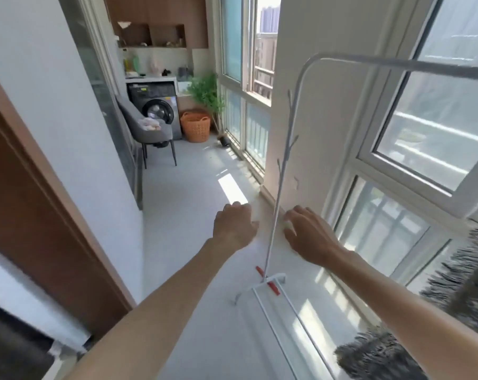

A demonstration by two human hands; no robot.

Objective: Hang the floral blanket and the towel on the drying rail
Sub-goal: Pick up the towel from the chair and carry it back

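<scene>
A white drying rail (391,64) runs across the upper right, on a thin upright post (281,187) with small hooks, standing by the windows. A dark fringed cloth (462,272) hangs at the right edge; whether it is on the rail I cannot tell. My left hand (233,224) reaches forward, left of the post, fingers loosely curled and holding nothing. My right hand (309,233) reaches out just right of the post, fingers spread, empty. Far off, a pale pink bundle (149,124) lies on a grey chair (147,130); it is too small to identify.
The rack's white base (262,287) with red clips sits on the floor below my hands. An orange laundry basket (195,126), a washing machine (157,108) and a potted plant (207,94) stand at the far end. A brown door frame (40,209) is at the left.
</scene>
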